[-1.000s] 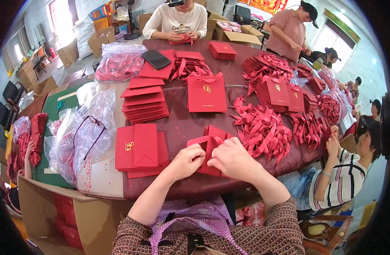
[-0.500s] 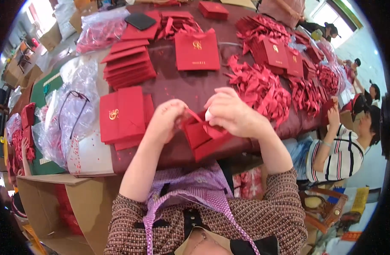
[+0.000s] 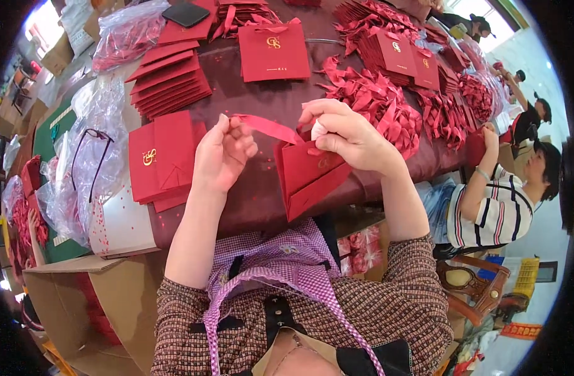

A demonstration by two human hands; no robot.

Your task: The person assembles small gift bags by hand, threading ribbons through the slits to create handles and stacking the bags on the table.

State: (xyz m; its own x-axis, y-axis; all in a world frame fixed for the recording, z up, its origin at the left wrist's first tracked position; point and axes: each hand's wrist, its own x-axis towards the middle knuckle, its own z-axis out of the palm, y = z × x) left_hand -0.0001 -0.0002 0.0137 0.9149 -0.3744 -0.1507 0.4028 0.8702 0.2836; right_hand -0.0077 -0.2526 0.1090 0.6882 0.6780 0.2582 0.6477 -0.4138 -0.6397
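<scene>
L hand (image 3: 223, 155) — fingers pinching ribbon (image 3: 269, 127); R hand (image 3: 354, 139) — fingers gripping red bag (image 3: 312, 178); flat bags (image 3: 169, 153) at bag's 9 o'clock.

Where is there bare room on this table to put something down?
Largely bare: the maroon tablecloth beyond the left hand, between the bag stack, the ribbon pile and the lone gold-marked bag. Crowded: the right, with more red bags; the left, with plastic wrapping.
</scene>
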